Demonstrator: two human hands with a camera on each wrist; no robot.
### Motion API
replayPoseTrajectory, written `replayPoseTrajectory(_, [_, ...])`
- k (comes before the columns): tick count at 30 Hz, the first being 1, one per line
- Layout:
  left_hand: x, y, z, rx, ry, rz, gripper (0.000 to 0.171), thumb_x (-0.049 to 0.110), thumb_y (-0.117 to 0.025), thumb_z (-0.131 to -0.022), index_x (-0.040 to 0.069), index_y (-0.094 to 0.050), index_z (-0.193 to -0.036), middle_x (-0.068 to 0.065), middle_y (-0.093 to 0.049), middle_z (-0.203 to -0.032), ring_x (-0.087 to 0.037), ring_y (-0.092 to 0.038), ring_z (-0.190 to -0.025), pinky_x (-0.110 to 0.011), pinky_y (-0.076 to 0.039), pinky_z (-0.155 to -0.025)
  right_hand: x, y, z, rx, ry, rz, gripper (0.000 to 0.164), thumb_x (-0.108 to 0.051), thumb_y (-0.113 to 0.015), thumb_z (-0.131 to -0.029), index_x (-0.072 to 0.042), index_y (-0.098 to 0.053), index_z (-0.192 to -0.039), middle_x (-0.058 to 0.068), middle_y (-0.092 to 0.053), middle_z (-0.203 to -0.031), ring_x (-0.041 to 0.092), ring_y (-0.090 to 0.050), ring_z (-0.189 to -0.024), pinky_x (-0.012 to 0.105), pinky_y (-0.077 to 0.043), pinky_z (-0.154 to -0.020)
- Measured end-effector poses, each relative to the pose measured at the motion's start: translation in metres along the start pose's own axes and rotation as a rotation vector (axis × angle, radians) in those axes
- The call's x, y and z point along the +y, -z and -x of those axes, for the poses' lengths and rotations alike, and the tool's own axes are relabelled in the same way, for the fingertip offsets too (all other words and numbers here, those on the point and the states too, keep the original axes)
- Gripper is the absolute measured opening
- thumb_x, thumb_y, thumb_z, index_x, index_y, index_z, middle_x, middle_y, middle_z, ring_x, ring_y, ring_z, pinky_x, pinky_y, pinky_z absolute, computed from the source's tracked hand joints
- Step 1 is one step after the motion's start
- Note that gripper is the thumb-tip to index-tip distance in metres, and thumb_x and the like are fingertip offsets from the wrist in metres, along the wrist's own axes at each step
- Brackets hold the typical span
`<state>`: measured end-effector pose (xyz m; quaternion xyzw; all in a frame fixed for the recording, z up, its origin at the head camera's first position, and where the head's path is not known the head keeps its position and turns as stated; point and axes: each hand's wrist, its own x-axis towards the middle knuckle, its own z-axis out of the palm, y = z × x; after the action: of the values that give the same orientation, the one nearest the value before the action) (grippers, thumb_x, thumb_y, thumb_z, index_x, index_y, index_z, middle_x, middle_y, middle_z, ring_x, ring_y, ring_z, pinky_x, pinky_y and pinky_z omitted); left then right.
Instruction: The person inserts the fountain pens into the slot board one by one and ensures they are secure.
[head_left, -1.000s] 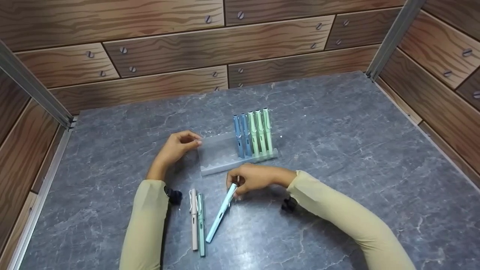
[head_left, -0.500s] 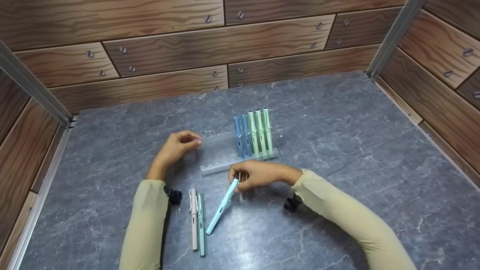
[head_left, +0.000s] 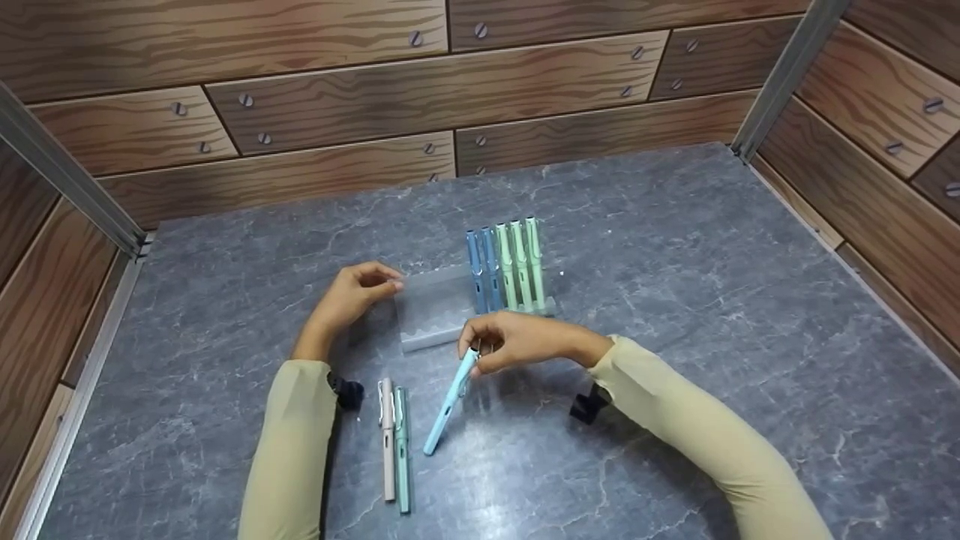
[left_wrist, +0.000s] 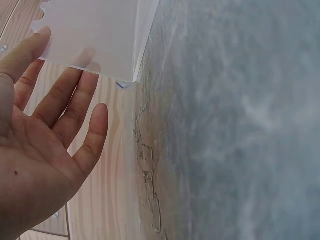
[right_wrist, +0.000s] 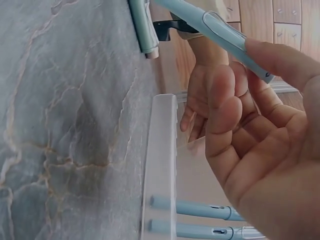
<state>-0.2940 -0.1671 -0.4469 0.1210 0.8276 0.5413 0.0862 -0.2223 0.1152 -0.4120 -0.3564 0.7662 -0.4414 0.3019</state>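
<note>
My left hand (head_left: 351, 301) pinches the left edge of a clear plastic pen rack (head_left: 433, 301); in the left wrist view the thumb (left_wrist: 37, 42) lies on one side of the sheet and fingertips show through from behind. My right hand (head_left: 517, 341) pinches a light blue pen (head_left: 448, 405) near its capped end, in front of the rack. The pen slants, its other end pointing down toward me. Two blue pens (head_left: 484, 270) and several light green pens (head_left: 520, 262) stand in the rack's right half. In the right wrist view, the rack's notched front lip (right_wrist: 159, 165) lies below the hand.
A pale pinkish-grey pen (head_left: 388, 442) and a teal pen (head_left: 403, 454) lie side by side on the grey marbled table (head_left: 660, 247), between my forearms. Wood-patterned walls (head_left: 337, 90) enclose the back and sides.
My right hand has moved slightly away from me and to the right, carrying the light blue pen toward the rack. The left hand and the rack have stayed in place.
</note>
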Motion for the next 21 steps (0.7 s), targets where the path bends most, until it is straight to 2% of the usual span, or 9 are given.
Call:
replayPoseTrajectory(7, [0.0,0.0,0.0,-0.003,-0.007,0.016,0.027,0.017,-0.07,-0.089,-0.001,-0.068,-0.109,0.006,-0.067,-0.09,-0.006,-0.058,-0.081,-0.024,-0.046,-0.075,-0.004,0.004,0.003,0.031,0.016,-0.075,0.022,-0.002,-0.068,-0.085,0.004,-0.06,-0.105,-0.001,-0.059,-0.087,0.004,-0.055,-0.071,0.017,-0.047,-0.064])
replayPoseTrajectory(14, [0.0,-0.001,0.001,-0.006,-0.009,0.025,0.027,0.016,-0.07,-0.088,-0.001,-0.068,-0.109,0.006,-0.066,-0.089,-0.005,-0.057,-0.08,-0.022,-0.045,-0.073,-0.008,0.011,0.008,0.078,0.026,-0.112,0.025,-0.004,-0.069,-0.085,0.005,-0.06,-0.107,-0.004,-0.061,-0.087,0.003,-0.058,-0.071,0.017,-0.048,-0.066])
replayPoseTrajectory(21, [-0.001,0.0,-0.001,-0.009,0.003,0.004,0.028,0.018,-0.069,-0.089,0.0,-0.068,-0.11,0.004,-0.067,-0.094,-0.006,-0.059,-0.085,-0.023,-0.046,-0.078,-0.015,0.018,0.01,0.119,0.031,-0.146,0.028,-0.008,-0.07,-0.086,0.006,-0.059,-0.107,-0.001,-0.063,-0.088,0.005,-0.061,-0.072,0.019,-0.051,-0.067])
